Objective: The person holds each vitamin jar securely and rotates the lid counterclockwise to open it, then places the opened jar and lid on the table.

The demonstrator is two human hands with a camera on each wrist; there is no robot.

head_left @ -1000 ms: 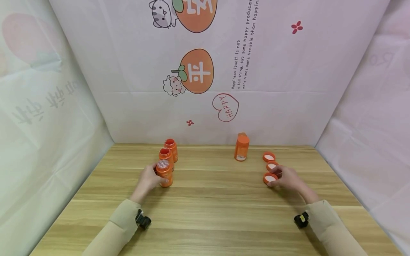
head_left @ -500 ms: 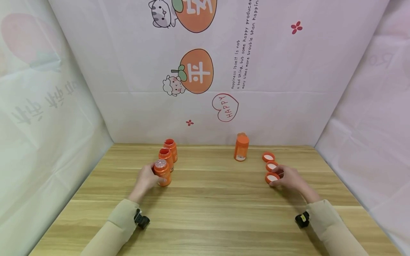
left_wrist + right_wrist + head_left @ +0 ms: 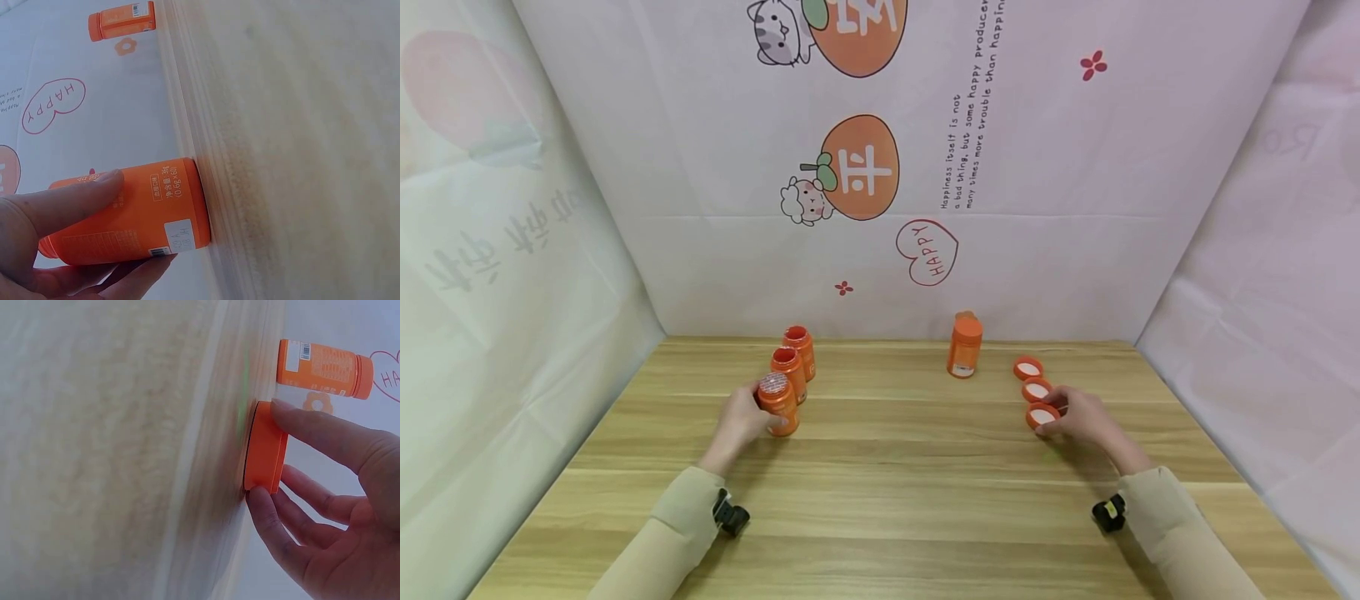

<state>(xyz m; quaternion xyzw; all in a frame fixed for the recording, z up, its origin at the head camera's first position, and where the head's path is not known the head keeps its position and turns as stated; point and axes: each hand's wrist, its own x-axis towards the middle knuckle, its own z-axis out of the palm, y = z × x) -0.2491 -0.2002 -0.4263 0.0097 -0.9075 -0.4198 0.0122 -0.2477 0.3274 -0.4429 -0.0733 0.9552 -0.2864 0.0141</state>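
On the table's left side my left hand [image 3: 743, 419] grips an orange bottle [image 3: 779, 406], thumb along one side and fingers round the other. Its mouth has a whitish, silvery cover; its base meets the tabletop in the left wrist view. Two more orange bottles [image 3: 787, 372] stand uncapped in a line behind it. Over on the right, my right hand [image 3: 1078, 415] pinches the nearest orange cap [image 3: 265, 447] between thumb and fingers. That cap lies upside down on the wood, its white inside facing up. Two similar caps [image 3: 1037, 389] lie beyond it.
A capped orange bottle [image 3: 964, 347] stands at the back, between the uncapped bottles and the caps. Behind the wooden table [image 3: 880, 500] hangs a white printed cloth [image 3: 737, 275]; similar cloth encloses both sides.
The held cap has slid right, into line with the other two caps, along with my right hand. My left hand and its bottle have shifted slightly left.
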